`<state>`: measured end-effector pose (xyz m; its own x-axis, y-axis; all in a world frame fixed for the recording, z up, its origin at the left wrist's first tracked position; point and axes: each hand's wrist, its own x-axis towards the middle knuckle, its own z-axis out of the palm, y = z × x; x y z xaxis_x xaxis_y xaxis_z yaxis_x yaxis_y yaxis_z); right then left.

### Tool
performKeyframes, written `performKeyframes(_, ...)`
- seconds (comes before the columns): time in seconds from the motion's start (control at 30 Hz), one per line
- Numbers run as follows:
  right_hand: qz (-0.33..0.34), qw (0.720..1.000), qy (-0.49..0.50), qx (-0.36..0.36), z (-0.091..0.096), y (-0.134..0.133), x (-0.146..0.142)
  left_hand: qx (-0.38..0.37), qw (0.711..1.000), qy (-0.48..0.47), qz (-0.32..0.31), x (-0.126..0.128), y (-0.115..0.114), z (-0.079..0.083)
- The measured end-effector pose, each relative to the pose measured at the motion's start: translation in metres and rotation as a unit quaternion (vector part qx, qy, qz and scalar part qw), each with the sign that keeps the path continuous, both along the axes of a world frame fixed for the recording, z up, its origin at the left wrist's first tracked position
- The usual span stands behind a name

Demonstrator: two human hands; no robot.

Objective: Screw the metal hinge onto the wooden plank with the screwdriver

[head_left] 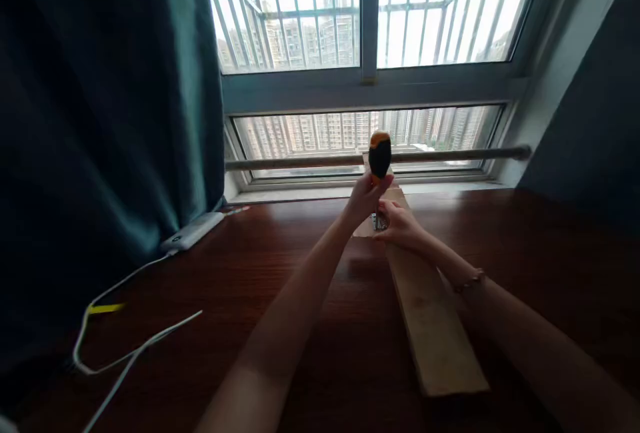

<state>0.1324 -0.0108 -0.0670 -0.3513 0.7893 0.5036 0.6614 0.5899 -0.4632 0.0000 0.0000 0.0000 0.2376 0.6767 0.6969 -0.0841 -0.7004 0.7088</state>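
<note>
My left hand (pixel 367 198) is closed around the lower end of a screwdriver (pixel 380 154) with a black and orange handle. The screwdriver stands nearly upright, its shaft pointing down at a small silvery metal fitting (pixel 379 222); the exact kind of fitting is too small to tell. With thumb and fingers curled about that fitting, my right hand (pixel 400 223) holds it at the wood. Beneath lies a long pale wooden board (pixel 433 320), running from near me toward the window. A shorter light piece (pixel 363 228) shows at its left side under the hands.
The dark reddish wooden surface (pixel 300 273) reaches to the window. A metal rail (pixel 300 162) crosses before the glass. At left are a dark blue curtain (pixel 125 100), a white power strip (pixel 194 231), a white cable (pixel 135 353) and a yellow strip (pixel 106 308).
</note>
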Motion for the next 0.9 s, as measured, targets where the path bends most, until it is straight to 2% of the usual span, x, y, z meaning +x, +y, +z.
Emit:
performKeyframes(0.17,-0.001,0.999,0.047,-0.026,0.0,0.0,-0.001,0.023,0.999,0.034,0.017,-0.005,-0.004,0.008)
performKeyframes(0.33,0.002,0.995,0.088,-0.049,-0.004,0.002,-0.002,-0.017,1.0,0.015,0.001,-0.014,-0.001,0.015)
performKeyframes(0.43,-0.004,0.997,0.067,-0.045,-0.003,0.001,-0.001,-0.068,0.996,0.007,-0.055,-0.022,-0.002,0.021)
performKeyframes(0.57,-0.005,0.997,0.063,-0.047,-0.003,0.001,-0.001,-0.123,0.978,0.007,-0.17,-0.028,-0.009,0.027)
performKeyframes(0.67,0.01,0.995,0.088,-0.053,-0.005,0.002,-0.002,-0.15,0.967,-0.012,-0.207,-0.025,-0.01,0.025)
performKeyframes(0.8,0.009,0.995,0.087,-0.047,-0.007,0.003,-0.001,-0.16,0.966,-0.063,-0.193,-0.014,-0.006,0.019)
performKeyframes(0.9,-0.004,0.998,0.061,-0.031,-0.006,0.003,0.0,-0.145,0.975,-0.083,-0.144,-0.007,-0.004,0.015)
